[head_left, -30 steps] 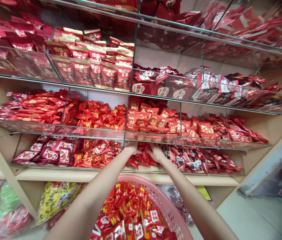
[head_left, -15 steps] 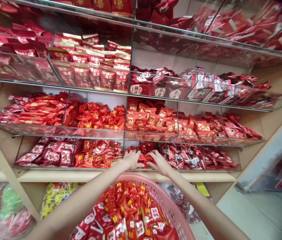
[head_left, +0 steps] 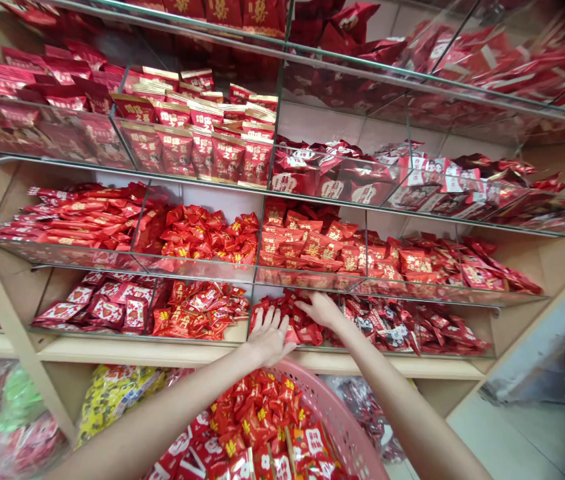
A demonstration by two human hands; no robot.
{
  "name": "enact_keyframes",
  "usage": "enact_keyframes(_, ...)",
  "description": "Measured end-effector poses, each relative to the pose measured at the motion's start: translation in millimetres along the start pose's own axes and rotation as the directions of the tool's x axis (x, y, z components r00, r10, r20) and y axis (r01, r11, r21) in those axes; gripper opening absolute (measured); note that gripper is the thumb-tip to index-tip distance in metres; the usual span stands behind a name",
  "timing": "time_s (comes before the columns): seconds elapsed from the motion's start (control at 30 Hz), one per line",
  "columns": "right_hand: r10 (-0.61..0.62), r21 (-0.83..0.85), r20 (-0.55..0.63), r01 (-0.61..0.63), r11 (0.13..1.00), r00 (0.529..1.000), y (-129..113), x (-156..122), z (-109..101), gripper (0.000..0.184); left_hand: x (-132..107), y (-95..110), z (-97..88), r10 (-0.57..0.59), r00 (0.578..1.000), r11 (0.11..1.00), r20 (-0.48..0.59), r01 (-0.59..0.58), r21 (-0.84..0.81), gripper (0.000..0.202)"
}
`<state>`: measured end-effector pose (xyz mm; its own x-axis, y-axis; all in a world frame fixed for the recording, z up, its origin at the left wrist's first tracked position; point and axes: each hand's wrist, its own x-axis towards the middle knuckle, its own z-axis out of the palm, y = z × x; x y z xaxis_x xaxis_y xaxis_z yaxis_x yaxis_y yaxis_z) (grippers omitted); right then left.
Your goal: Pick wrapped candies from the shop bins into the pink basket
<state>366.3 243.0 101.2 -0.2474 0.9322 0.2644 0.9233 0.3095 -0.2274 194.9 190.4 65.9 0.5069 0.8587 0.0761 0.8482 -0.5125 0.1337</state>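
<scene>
At the far left, a green bag and then a yellow bag sit below the bottom shelf, probably because they are too bulky to go among the loose goods. On that shelf, patterned packets lie fairly flat, so their printed faces can be seen from the front. Just beside them, the red sweets make a loose heap, their small shapes likely hard to stack neatly.

Next comes the left hand, palm down at the front of the middle packets, its fingers spread with gaps between them and the thumb out to the right; laid flat like this, it covers several packets rather than pinching 1. The middle packets lie between and under the 2 hands, on the bottom shelf. Below, the pink basket is near the shelf's edge, holding heaped sweets; so close, shelf and basket seem within the same easy reach.

The right hand is farther back, fingers pointing left; its tips are too unclear to tell whether they are clamped on anything. Beyond it, black-and-white packets lie jumbled, apparently kept as a separate kind
</scene>
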Motion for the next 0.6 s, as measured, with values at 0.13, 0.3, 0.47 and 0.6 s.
enact_keyframes(0.13, 0.066, -0.024, -0.025, -0.066, 0.998, 0.998, -15, 34, 27, 0.029, -5, -5, 13.0, 0.048, 0.995, 0.999, -0.086, -0.045, 0.03, 0.062)
enact_keyframes(0.3, 0.136, -0.008, -0.046, -0.137, 0.991, 0.99, -18, 52, 54, 0.023, -11, -8, 19.3, 0.072, 0.983, 0.996, -0.17, -0.062, 0.06, 0.064)
enact_keyframes(0.47, 0.091, 0.124, -0.117, -0.076, 0.989, 0.989, -1, 42, 50, 0.028, -21, -12, 15.1, 0.078, 0.984, 0.995, -0.157, -0.068, 0.071, 0.072)
enact_keyframes(0.6, 0.005, 0.304, -0.189, 0.054, 0.951, 0.982, 4, 20, 36, 0.03, -29, -11, 12.8, 0.065, 0.985, 0.996, -0.158, -0.056, 0.062, 0.071)
